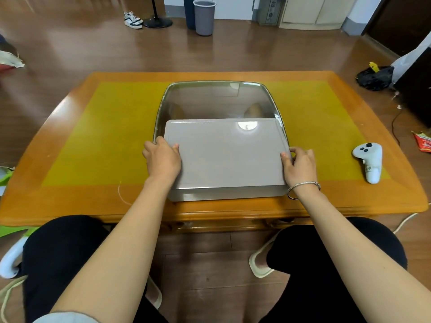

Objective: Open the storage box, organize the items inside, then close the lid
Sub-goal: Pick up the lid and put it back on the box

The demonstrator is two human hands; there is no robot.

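Both hands, left hand point(163, 157) and right hand point(299, 165), grip the grey lid point(226, 157) edges over the storage box point(219, 99); uneven lowering risks skewed, unlatched seating.

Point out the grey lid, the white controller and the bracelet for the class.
grey lid point(228, 155), head view, middle of its flat top.
white controller point(369, 160), head view, upper body below the buttons.
bracelet point(303, 185), head view, band across the right wrist.

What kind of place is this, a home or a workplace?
Probably a room in a home. A low wooden table stands on a wood floor, with sneakers and two bins near the far wall. A small safe there could also suggest a hotel room.
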